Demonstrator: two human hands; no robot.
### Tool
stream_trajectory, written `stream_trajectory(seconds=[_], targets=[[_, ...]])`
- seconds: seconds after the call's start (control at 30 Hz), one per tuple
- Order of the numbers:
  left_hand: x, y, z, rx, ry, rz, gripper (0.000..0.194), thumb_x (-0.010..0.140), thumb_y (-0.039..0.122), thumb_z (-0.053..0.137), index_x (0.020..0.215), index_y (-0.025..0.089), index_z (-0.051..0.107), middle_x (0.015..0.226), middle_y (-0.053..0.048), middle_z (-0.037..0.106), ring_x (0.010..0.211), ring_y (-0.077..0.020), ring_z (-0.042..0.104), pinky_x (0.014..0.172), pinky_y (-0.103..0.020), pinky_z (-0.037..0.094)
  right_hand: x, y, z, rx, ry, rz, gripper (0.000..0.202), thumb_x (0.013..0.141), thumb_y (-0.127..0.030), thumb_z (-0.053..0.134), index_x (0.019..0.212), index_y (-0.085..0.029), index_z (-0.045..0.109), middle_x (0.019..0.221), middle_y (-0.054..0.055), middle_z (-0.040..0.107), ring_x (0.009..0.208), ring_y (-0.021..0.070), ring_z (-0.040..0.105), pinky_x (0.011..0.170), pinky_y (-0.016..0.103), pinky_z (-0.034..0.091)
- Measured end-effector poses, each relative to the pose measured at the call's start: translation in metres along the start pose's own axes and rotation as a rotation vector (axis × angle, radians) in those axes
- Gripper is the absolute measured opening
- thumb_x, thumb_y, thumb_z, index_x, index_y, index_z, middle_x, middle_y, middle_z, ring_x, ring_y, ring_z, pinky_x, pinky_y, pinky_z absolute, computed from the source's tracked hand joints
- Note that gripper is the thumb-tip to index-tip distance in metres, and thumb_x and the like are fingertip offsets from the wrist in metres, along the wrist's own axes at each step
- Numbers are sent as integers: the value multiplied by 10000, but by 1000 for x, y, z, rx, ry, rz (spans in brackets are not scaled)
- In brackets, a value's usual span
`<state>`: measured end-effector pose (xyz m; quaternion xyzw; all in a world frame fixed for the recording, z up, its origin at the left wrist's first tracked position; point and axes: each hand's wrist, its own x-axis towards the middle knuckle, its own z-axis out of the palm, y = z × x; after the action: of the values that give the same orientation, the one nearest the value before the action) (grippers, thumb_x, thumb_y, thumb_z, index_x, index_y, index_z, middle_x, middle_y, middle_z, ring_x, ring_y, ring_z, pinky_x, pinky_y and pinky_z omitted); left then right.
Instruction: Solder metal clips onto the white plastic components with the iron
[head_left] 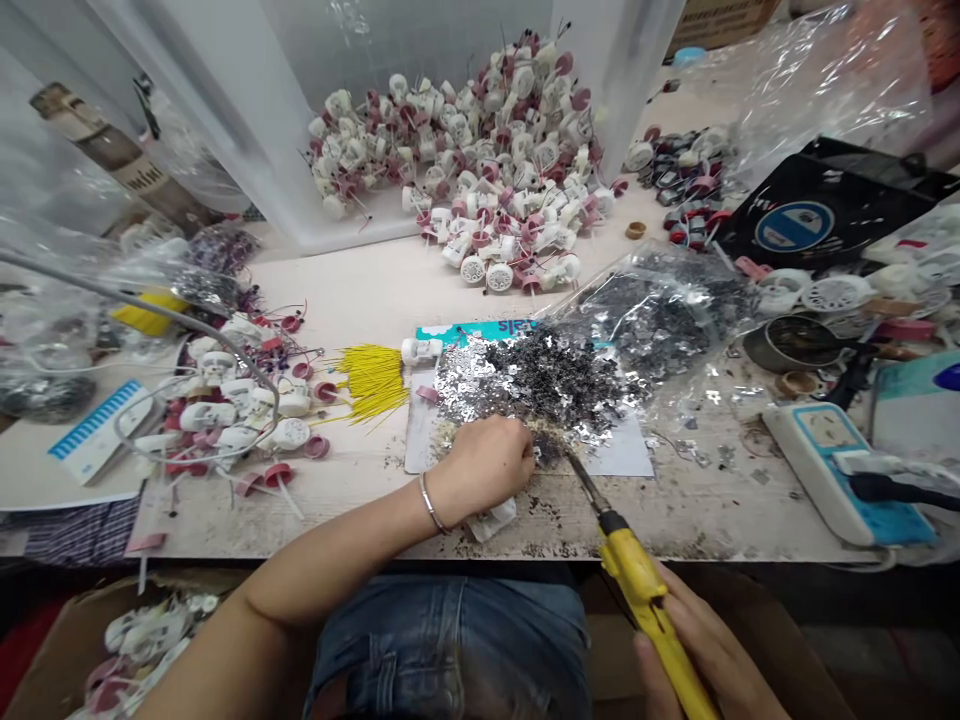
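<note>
My right hand (pixel 701 630) is wrapped around the yellow handle of a soldering iron (pixel 634 570). Its metal tip points up and left, near a dark patch of residue beside my left hand. My left hand (pixel 491 458) is closed, knuckles up, at the front of a flat sheet (pixel 621 450); what its fingers hold, if anything, is hidden. Beyond it, small silver and dark metal pieces (pixel 555 375) lie heaped on the sheet. A white plastic part (pixel 421 350) rests at the heap's left, beside a bundle of yellow wires (pixel 373 382).
A large translucent bin (pixel 292 190) at the back holds many white and pink wheeled parts (pixel 480 150). More such parts (pixel 217 410) lie left. On the right are a plastic bag of metal pieces (pixel 660 310), a black fan (pixel 832 205), a metal cup (pixel 791 345) and a power strip (pixel 840 470).
</note>
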<state>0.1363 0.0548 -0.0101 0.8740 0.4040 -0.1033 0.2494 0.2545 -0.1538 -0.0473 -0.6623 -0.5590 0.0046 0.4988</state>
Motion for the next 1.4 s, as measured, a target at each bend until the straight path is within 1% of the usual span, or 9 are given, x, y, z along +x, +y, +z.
stream_trajectory(seconds=[0.17, 0.3, 0.43, 0.6, 0.73, 0.83, 1.0, 1.13, 1.4], targets=[[-7, -8, -6, -13, 13, 3, 121, 782, 214, 580, 761, 136, 670, 710, -80, 677, 658, -195, 615, 575, -276, 428, -10, 8, 17, 96, 119, 7, 644, 750, -58, 669, 1329, -244, 460, 1280, 74, 612, 1047, 251, 674, 766, 371, 631], [-22, -10, -14, -95, 20, 30, 147, 791, 127, 543, 749, 134, 683, 699, -65, 691, 624, -157, 603, 588, -256, 429, 1, 4, 43, 113, 154, 24, 186, 749, 4, 652, 781, -175, 617, 1282, 70, 582, 996, 209, 692, 740, 300, 634], [-43, -3, -11, -347, 42, 244, 134, 796, 119, 595, 796, 160, 722, 743, -32, 725, 642, -127, 629, 615, -221, 470, 21, -9, 64, 189, 215, 76, 261, 705, 25, 694, 683, -166, 517, 1261, 56, 530, 1045, 204, 666, 755, 313, 641], [-58, -9, 0, -710, 453, 290, 137, 860, 240, 637, 884, 150, 737, 845, -53, 758, 725, -114, 682, 682, -199, 549, 35, -24, 75, 356, 159, 109, 283, 719, 28, 670, 682, -178, 481, 1174, 60, 527, 1136, 185, 603, 760, 266, 637], [-73, -36, -5, -563, 653, 286, 155, 892, 208, 595, 981, 156, 711, 843, -59, 744, 707, -114, 674, 642, -205, 555, 34, -20, 89, 250, -8, -113, 187, 750, -32, 677, 740, -172, 554, 1227, 78, 498, 1131, 187, 597, 827, 273, 613], [-90, -63, -10, -261, 665, 367, 208, 925, 159, 517, 1051, 178, 681, 876, -71, 717, 793, -138, 660, 694, -253, 550, 35, -14, 98, 196, -126, -191, 148, 787, -44, 636, 747, -171, 572, 1211, 70, 511, 1023, 151, 643, 792, 230, 607], [-116, -89, -1, 55, 505, 511, 337, 918, 83, 474, 1215, 200, 583, 799, -38, 705, 644, -123, 587, 617, -260, 492, 38, -17, 101, 179, 49, 3, 219, 732, -69, 708, 675, -185, 532, 1126, 52, 547, 979, 156, 638, 722, 239, 600], [-117, -76, 18, -109, 384, 581, 224, 946, 155, 466, 1061, 180, 658, 783, -50, 699, 673, -121, 611, 637, -235, 509, 38, -22, 106, 195, 35, 31, 222, 744, -82, 698, 678, -192, 517, 1114, 51, 549, 995, 156, 624, 750, 256, 588], [-101, -56, 42, -477, 531, 193, 152, 910, 189, 552, 892, 155, 699, 764, -46, 723, 680, -121, 662, 670, -206, 534, 34, -26, 111, 269, -48, -56, 222, 724, -167, 748, 775, -182, 533, 1209, 90, 488, 1059, 210, 621, 799, 337, 611]])
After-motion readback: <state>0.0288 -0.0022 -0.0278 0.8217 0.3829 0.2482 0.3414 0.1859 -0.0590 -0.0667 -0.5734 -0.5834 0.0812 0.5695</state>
